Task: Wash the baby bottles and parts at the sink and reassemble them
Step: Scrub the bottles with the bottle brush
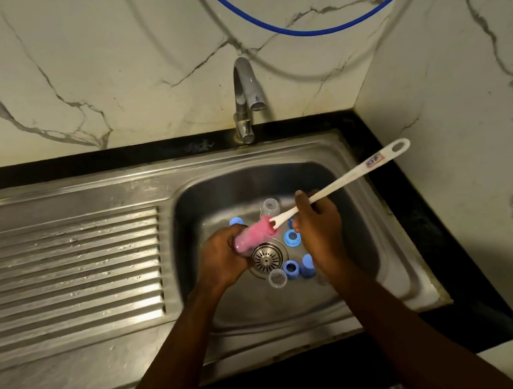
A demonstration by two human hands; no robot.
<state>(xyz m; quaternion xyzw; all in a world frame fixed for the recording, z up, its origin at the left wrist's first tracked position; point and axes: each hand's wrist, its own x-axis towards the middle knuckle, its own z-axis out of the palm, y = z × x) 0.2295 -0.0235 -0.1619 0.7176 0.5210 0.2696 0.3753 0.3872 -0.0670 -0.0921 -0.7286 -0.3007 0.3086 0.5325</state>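
Over the steel sink basin, my left hand grips a clear baby bottle, mostly hidden by its fingers. My right hand holds the white handle of a bottle brush; its pink sponge head sits in the bottle's mouth. On the basin floor lie several blue parts: a ring, a collar, a cap and another piece. A clear cap lies near the drain, and a clear bottle lies at the back.
The tap stands behind the basin with no water running. A ribbed steel draining board stretches to the left. A black counter edge and marble wall close in on the right. A blue hose hangs across the wall.
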